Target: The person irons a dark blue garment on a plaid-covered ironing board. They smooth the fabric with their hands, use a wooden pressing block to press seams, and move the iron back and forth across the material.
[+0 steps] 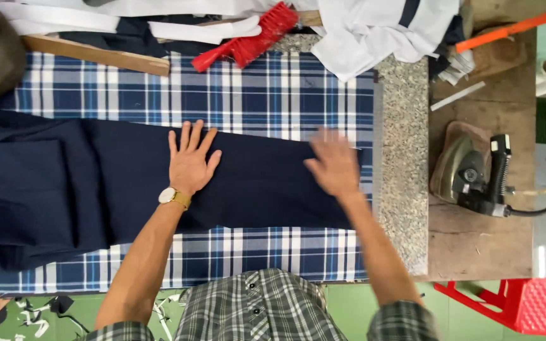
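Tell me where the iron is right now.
The iron sits on the wooden bench at the right of the head view, beyond the granite strip, right of the right hand on the navy garment.

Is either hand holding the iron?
No: both the left hand and right hand lie on the dark cloth; the iron sits apart.

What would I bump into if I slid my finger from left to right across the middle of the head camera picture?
Dark navy garment → left hand pressed flat on it → right hand, blurred, at the garment's end → speckled stone strip → iron resting on the wooden table.
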